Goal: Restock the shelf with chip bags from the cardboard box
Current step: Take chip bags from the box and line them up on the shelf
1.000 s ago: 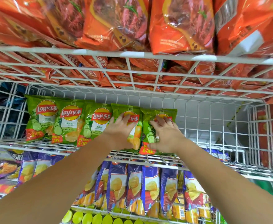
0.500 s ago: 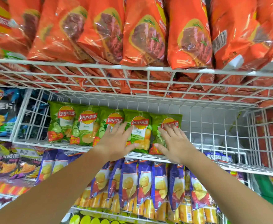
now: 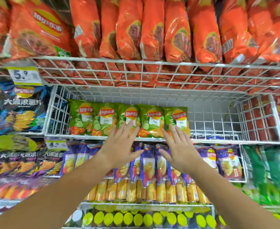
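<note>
I see left hand and right hand both spread wide, holding nothing, mid-frame before five upright green chip bags on wire shelf.

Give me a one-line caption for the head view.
Left hand and right hand, both open, held in front of five green chip bags standing on the white wire shelf.

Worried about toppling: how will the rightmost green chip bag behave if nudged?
The rightmost green bag looks puffy, so probably light and easily crushed. It stands on end with open wire shelf to its right, so it may tip that way.
</note>
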